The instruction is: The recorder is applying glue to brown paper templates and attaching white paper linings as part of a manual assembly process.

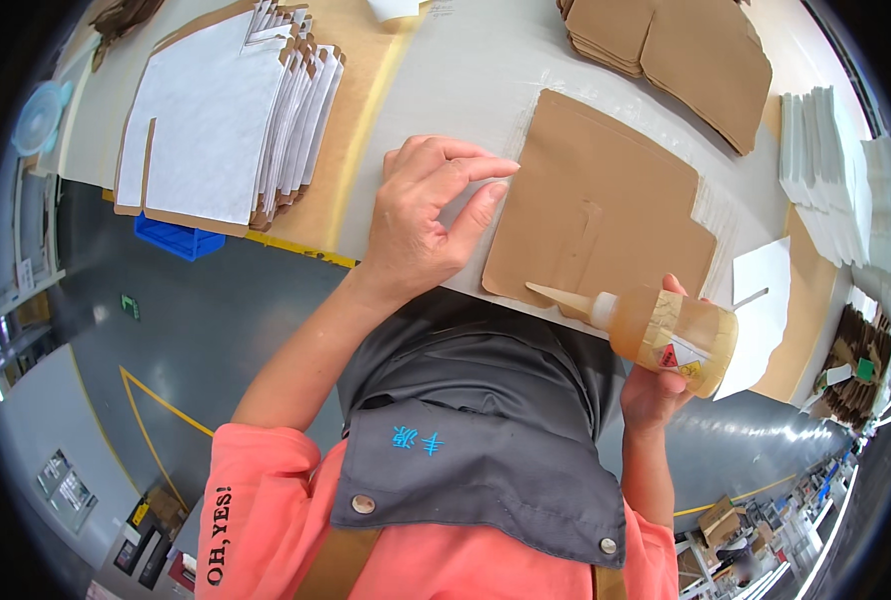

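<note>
A flat brown leather-like sheet (606, 200) with a small slit lies on the table in front of me. My left hand (431, 215) is at its left edge, fingers bent and thumb a little apart from the forefinger, with nothing visible between them. In my right hand (656, 390) is a squeeze bottle (674, 335) of amber liquid, tipped on its side, with hazard labels on its wall. Its long pointed nozzle aims left, over the sheet's near edge. The bottle covers part of the sheet's near right corner.
Left on the table stands a fanned stack of white-faced brown pieces (206, 120). More brown pieces (706, 60) are piled at the far right. A white sheet (766, 300) lies beside the bottle, and white stacked sheets (826, 170) stand behind it. A blue bin (178, 238) shows below the table edge.
</note>
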`<move>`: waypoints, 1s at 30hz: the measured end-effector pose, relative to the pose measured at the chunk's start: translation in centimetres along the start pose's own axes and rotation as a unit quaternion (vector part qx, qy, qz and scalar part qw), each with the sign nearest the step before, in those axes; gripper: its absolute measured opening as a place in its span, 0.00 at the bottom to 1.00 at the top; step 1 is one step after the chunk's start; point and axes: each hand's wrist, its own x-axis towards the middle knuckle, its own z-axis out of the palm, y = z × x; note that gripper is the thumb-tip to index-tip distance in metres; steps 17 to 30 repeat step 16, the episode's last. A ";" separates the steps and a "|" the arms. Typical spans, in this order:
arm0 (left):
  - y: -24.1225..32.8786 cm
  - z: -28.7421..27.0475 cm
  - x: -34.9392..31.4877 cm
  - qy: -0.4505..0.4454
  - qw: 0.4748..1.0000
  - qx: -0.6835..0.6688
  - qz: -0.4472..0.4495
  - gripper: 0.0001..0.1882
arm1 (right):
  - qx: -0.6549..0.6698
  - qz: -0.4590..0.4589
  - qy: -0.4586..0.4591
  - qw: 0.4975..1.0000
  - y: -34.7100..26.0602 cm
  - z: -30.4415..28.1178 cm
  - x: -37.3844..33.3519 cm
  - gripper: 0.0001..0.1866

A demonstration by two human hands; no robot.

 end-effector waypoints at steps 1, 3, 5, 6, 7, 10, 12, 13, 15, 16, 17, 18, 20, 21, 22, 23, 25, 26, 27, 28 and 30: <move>0.1 -0.1 0.0 0.000 1.000 0.000 0.000 0.08 | 0.001 0.000 -0.006 1.000 0.2 0.4 0.0 0.54; 0.2 -0.2 0.3 -0.016 1.000 0.010 0.004 0.10 | 0.009 0.001 -0.009 1.000 0.7 1.3 0.0 0.54; 0.3 -0.3 0.4 -0.014 1.000 0.009 0.006 0.10 | 0.015 0.003 -0.011 1.000 0.9 2.2 0.0 0.55; 0.3 -0.3 0.5 -0.012 1.000 0.009 0.009 0.10 | 0.030 0.017 -0.005 0.999 0.9 2.6 0.0 0.53; 0.2 -0.3 0.5 -0.009 1.000 0.011 0.008 0.10 | 0.047 0.031 -0.003 0.998 1.0 2.9 0.3 0.51; 0.3 -0.6 0.5 -0.002 1.000 0.006 -0.003 0.10 | 0.130 0.121 0.038 0.983 -1.7 3.3 2.4 0.52; 0.2 -0.6 0.4 0.007 1.000 -0.012 -0.020 0.11 | 0.108 0.082 0.022 0.990 -2.0 3.0 5.0 0.51; 0.0 -0.4 0.5 0.010 1.000 -0.013 -0.017 0.11 | 0.088 0.042 0.028 0.995 -1.9 3.0 6.5 0.50; -0.2 -0.2 0.3 0.021 0.999 -0.028 -0.020 0.11 | 0.048 -0.021 0.006 0.999 -1.4 3.0 9.3 0.48; -0.3 -0.2 0.2 0.015 0.999 -0.032 -0.022 0.11 | 0.034 -0.032 -0.004 0.999 -1.3 3.1 10.3 0.46; -0.3 -0.2 0.2 0.015 0.999 -0.032 -0.022 0.11 | 0.034 -0.032 -0.004 0.999 -1.3 3.1 10.3 0.46; -0.3 -0.2 0.2 0.015 0.999 -0.032 -0.022 0.11 | 0.034 -0.032 -0.004 0.999 -1.3 3.1 10.3 0.46; -0.3 -0.2 0.2 0.015 0.999 -0.032 -0.022 0.11 | 0.034 -0.032 -0.004 0.999 -1.3 3.1 10.3 0.46; -0.3 -0.2 0.2 0.015 0.999 -0.032 -0.022 0.11 | 0.034 -0.032 -0.004 0.999 -1.3 3.1 10.3 0.46; -0.3 -0.2 0.2 0.015 0.999 -0.032 -0.022 0.11 | 0.034 -0.032 -0.004 0.999 -1.3 3.1 10.3 0.46; -0.3 -0.2 0.2 0.015 0.999 -0.032 -0.022 0.11 | 0.034 -0.032 -0.004 0.999 -1.3 3.1 10.3 0.46; -0.3 -0.2 0.2 0.015 0.999 -0.032 -0.022 0.11 | 0.034 -0.032 -0.004 0.999 -1.3 3.1 10.3 0.46; -0.3 -0.2 0.2 0.015 0.999 -0.032 -0.022 0.11 | 0.034 -0.032 -0.004 0.999 -1.3 3.1 10.3 0.46; -0.3 -0.2 0.2 0.015 0.999 -0.032 -0.022 0.11 | 0.034 -0.032 -0.004 0.999 -1.3 3.1 10.3 0.46; -0.3 -0.2 0.2 0.015 0.999 -0.032 -0.022 0.11 | 0.034 -0.032 -0.004 0.999 -1.3 3.1 10.3 0.46; -0.3 -0.2 0.2 0.015 0.999 -0.032 -0.022 0.11 | 0.034 -0.032 -0.004 0.999 -1.3 3.1 10.3 0.46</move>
